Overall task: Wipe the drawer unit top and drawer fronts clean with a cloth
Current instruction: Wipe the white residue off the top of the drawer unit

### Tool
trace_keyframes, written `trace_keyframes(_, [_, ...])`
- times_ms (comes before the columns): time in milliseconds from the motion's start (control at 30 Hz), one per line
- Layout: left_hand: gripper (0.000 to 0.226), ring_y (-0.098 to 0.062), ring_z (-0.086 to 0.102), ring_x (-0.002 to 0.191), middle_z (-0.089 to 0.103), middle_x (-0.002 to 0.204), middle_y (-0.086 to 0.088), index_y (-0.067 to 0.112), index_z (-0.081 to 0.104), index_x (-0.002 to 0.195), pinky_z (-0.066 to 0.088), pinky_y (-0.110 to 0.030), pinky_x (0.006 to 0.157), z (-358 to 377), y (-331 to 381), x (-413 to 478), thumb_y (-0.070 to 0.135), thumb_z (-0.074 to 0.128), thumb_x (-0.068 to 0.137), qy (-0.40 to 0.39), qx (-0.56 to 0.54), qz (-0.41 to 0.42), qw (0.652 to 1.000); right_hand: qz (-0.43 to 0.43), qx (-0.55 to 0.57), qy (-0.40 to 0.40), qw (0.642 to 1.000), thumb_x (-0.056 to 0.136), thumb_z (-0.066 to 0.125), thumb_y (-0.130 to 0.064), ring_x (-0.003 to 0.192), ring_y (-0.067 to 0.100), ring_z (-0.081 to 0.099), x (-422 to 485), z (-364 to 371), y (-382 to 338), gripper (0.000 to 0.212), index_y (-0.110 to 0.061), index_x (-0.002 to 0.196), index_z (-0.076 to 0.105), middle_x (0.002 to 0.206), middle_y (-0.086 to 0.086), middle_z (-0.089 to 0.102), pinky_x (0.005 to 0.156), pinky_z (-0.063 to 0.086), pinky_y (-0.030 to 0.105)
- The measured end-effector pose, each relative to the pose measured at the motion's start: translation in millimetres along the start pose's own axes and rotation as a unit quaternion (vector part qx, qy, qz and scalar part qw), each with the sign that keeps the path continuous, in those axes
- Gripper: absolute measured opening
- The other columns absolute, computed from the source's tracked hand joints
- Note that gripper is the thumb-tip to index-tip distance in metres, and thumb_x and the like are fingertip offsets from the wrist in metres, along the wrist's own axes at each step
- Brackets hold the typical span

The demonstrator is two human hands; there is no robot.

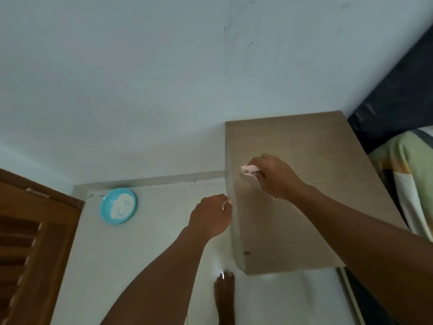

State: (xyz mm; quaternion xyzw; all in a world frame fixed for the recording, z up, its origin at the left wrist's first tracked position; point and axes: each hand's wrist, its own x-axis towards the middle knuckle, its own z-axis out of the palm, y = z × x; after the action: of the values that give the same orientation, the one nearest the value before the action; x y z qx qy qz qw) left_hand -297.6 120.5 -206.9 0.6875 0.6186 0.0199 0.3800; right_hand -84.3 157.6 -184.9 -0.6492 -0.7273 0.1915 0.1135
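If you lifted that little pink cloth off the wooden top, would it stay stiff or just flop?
Probably flop: the cloth is bunched into folds inside the right hand, so it looks soft. It likely weighs little, being small enough to sit mostly hidden under that hand. Pushed across the drawer unit top, it should slide rather than roll.

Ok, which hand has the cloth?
The right hand grips the pinkish cloth on the drawer unit top; the left hand is curled beside the unit, holding no cloth.

Both arms extended forward, hands apart.
Right hand (274, 177) grips cloth (250, 169), bunched at its fingertips; left hand (210, 214) fisted.
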Motion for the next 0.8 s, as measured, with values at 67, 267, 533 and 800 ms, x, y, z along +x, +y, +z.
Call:
trace_keyframes(67, [0.029,-0.026,0.065,0.089,0.069,0.096,0.001,0.026,0.065,0.099,0.054,-0.039,0.086,-14,2,37,0.035,0.038,0.097,-0.005,-0.004,-0.004,1.0,0.0,-0.008,0.005,1.0,0.096,0.055,-0.015,0.099,0.028,0.057,51,-5,9,0.026,-0.014,0.119,0.065,0.109,0.011,0.062,0.085,0.05,0.044])
trace_keyframes(267, [0.026,-0.026,0.064,0.09,0.067,0.095,-0.001,0.026,0.063,0.096,0.054,-0.039,0.083,-39,-3,146,0.034,0.038,0.096,0.006,0.0,0.002,1.0,0.033,-0.03,0.049,0.998,0.095,0.054,-0.018,0.105,0.033,0.055,185,3,41,0.028,-0.012,0.121,0.062,0.114,0.013,0.061,0.084,0.05,0.045])
trace_keyframes(533, [0.026,-0.021,0.068,0.094,0.071,0.106,0.004,0.034,0.063,0.108,0.055,-0.038,0.085,-26,-28,192,0.039,0.041,0.094,0.003,-0.014,0.014,1.0,0.058,-0.039,0.039,0.997,0.089,0.061,-0.036,0.134,0.033,0.044,206,74,58,0.05,-0.028,0.139,0.055,0.146,0.006,0.05,0.11,0.039,0.047])
trace_keyframes(800, [0.029,-0.022,0.068,0.094,0.071,0.105,0.003,0.033,0.064,0.109,0.055,-0.041,0.087,-11,-35,154,0.04,0.039,0.094,-0.009,-0.029,-0.006,1.0,0.008,-0.022,-0.017,1.0,0.087,0.056,-0.028,0.139,0.033,0.042,138,89,38,0.052,-0.025,0.138,0.057,0.149,0.008,0.049,0.113,0.035,0.051])
